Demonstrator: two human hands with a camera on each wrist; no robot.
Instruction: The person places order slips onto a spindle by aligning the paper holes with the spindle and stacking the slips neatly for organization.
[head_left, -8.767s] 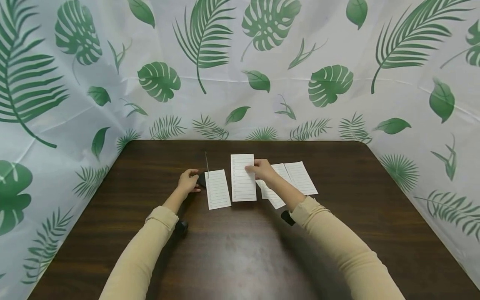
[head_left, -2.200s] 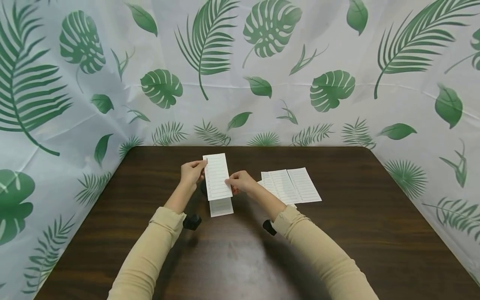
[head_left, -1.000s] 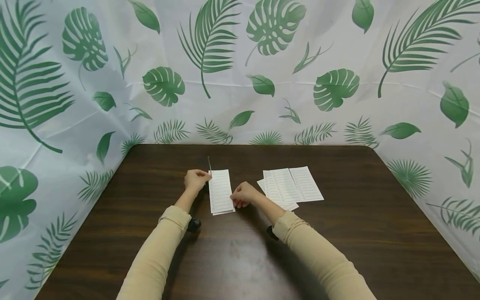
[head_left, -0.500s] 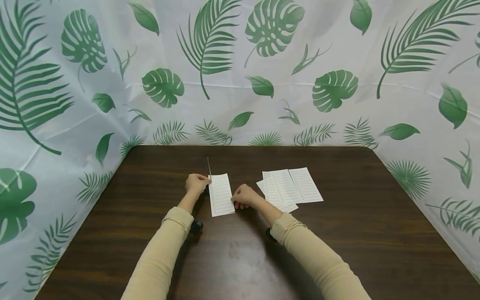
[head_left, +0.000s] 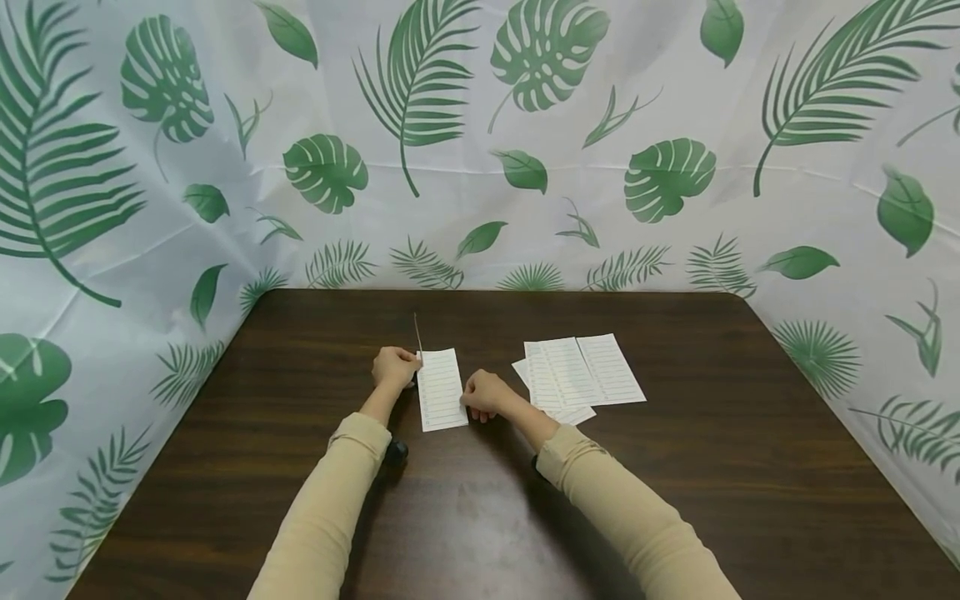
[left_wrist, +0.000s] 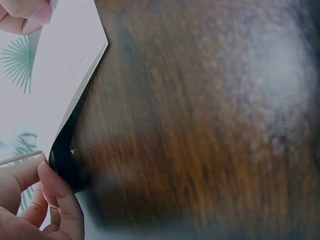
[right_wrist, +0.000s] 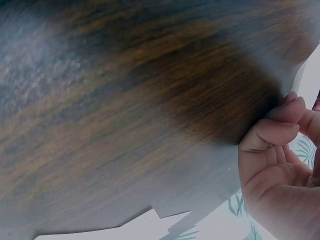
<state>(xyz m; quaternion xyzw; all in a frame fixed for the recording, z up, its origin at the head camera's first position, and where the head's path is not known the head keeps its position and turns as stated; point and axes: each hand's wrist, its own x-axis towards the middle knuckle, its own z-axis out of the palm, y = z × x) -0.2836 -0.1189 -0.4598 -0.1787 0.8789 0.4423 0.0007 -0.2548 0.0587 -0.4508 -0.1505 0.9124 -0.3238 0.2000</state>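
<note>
A white lined card lies with its upper left corner at a thin upright metal spike. My left hand pinches that corner right beside the spike. In the left wrist view, the fingers of the left hand are at the card's corner, over the spike's black base. A second layer shows along the edge of the card there. My right hand holds the card's right edge between thumb and fingers; in the right wrist view only a sliver of the card shows past the fingertips.
Several more lined cards lie overlapping to the right of the right hand. The dark wooden table ends at a leaf-patterned cloth behind and at the sides. A black wrist camera sits by the left sleeve.
The right hand's card was raised near the middle, then brought over the spike and lowered onto the card beneath. The spike now stands up past its top edge. Both hands are nearly still lately.
</note>
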